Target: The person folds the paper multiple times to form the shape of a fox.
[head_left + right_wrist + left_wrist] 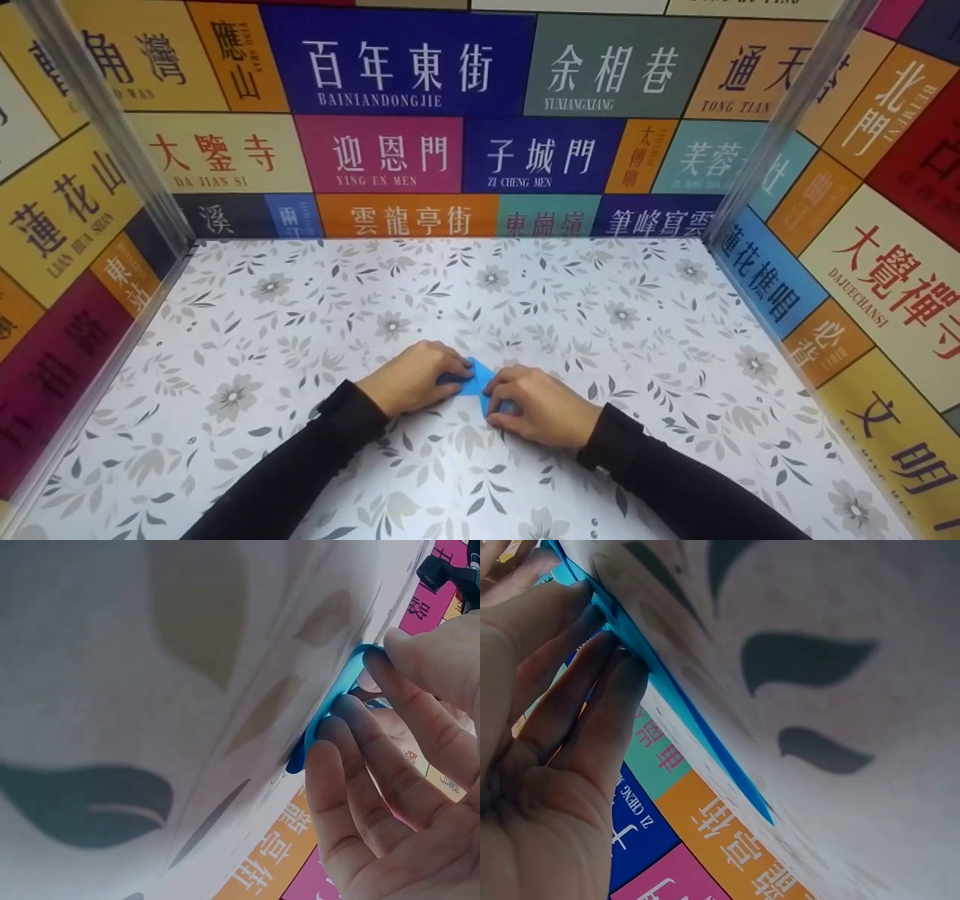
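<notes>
A small piece of folded blue paper (475, 384) lies low on the patterned tabletop between my two hands. My left hand (416, 377) pinches its left side, thumb and fingertips meeting at the edge. On the right side, my right hand (546, 405) grips the paper with curled fingers. The left wrist view has the paper (688, 716) as a thin layered strip tapering to a point beyond the fingers. Seen from the right wrist, the paper (339, 690) bends up at the thumb and forefinger. Fingers cover much of the paper in the head view.
The white tabletop (360, 285) carries a grey leaf and flower print. Colourful panels with Chinese lettering (397, 64) stand along the back and both sides, with clear corner strips (780, 135) at the joins. Black sleeves (300, 457) cover both forearms.
</notes>
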The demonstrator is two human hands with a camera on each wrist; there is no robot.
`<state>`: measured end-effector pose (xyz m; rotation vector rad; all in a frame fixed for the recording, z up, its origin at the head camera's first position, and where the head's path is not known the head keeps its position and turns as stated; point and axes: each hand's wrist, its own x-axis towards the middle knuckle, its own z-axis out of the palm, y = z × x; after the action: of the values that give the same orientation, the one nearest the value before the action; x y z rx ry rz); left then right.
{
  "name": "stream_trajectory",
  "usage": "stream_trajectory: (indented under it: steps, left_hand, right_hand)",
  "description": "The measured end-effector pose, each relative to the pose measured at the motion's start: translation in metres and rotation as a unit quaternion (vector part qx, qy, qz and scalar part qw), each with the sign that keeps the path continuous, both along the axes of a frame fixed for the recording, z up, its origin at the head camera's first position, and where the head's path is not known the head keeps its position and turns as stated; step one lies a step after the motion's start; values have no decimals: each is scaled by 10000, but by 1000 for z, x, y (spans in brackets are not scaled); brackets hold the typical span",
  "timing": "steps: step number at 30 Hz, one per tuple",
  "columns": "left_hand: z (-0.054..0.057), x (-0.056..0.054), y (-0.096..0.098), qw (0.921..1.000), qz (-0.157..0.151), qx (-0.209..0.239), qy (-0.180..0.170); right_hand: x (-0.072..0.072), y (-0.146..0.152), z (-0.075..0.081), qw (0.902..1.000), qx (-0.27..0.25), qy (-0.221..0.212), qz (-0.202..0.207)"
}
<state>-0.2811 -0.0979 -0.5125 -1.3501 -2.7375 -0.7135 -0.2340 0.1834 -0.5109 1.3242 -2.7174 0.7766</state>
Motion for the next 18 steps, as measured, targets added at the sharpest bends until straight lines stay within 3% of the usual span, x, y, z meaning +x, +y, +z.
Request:
stream_trajectory:
  steps: [18]
  left_hand:
    - [0, 1, 0, 10000, -10, 64, 60]
  right_hand:
    - [0, -5, 1, 9996, 267, 106, -56]
